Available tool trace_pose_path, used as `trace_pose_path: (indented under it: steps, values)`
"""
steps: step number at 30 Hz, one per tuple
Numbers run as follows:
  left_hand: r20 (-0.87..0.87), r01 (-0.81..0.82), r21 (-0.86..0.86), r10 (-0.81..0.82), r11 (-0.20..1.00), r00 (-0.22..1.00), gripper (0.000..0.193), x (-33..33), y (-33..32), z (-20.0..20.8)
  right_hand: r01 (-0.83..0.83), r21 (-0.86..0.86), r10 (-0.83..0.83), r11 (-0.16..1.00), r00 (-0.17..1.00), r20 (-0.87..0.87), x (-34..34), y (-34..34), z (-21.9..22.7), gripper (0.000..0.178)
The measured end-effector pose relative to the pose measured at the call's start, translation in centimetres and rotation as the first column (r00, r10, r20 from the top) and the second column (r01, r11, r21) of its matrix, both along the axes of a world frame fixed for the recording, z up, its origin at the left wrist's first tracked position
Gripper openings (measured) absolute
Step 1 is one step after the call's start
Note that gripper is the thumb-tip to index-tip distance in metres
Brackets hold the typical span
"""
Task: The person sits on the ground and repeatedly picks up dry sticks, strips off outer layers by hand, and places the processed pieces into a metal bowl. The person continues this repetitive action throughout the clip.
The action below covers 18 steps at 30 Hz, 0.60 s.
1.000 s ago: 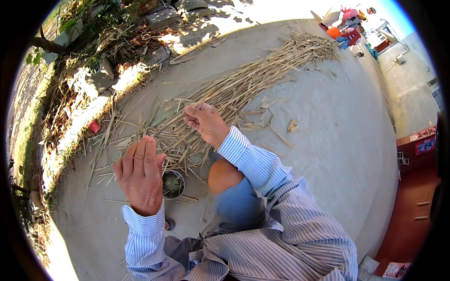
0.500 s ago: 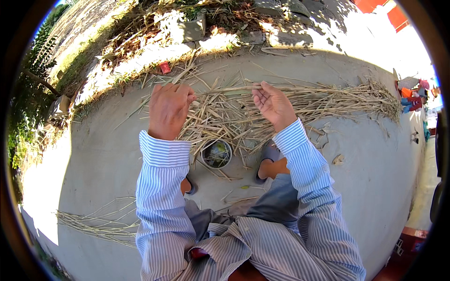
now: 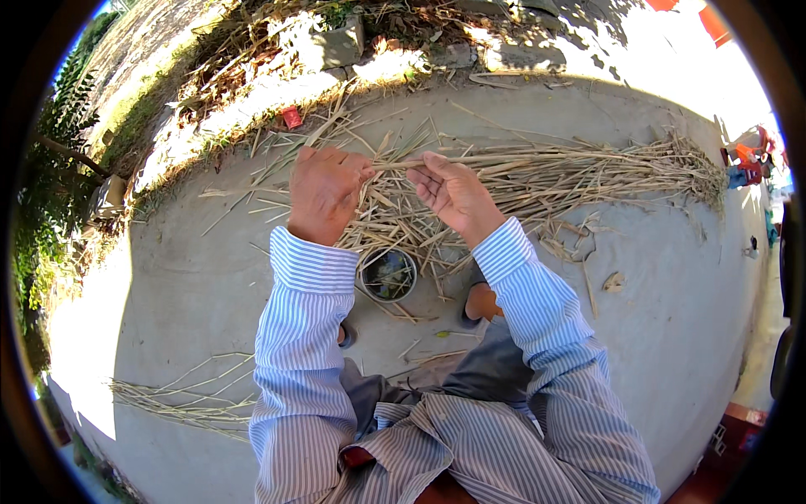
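Right hand (image 3: 453, 195) is pinching a dry stalk (image 3: 391, 166), spanning the gap between hands; left hand (image 3: 327, 191) is curling, grip unclear. Tangled straw pile (image 3: 579, 181) rightward could be snagging it.

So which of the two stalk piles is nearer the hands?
The large, dense pile beneath the right hand, stretching toward the picture's right; the sparse, smaller pile lies at lower left, beside the left sleeve.
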<state>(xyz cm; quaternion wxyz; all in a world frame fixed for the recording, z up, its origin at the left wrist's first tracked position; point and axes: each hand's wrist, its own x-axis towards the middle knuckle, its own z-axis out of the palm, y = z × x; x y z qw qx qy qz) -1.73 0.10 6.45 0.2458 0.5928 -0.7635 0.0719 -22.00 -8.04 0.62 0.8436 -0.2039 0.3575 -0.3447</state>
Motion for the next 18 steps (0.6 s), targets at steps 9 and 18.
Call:
trace_pose_path:
  steps: [9, 18]
  values:
    - [0.039, 0.037, 0.044, -0.039, 0.998, 0.998, 0.015, 0.1, -0.6, -1.0, -0.018, 0.006, 0.019, 1.000, 0.997, -0.075, 0.7, 0.0, -1.4, 0.017]
    - [-0.303, -0.208, -0.150, 0.156, 0.966, 0.940, 0.016, 0.6, -0.9, 0.6, -0.071, 0.033, 0.072, 0.997, 0.997, -0.030, 1.7, 0.8, -1.4, 0.020]
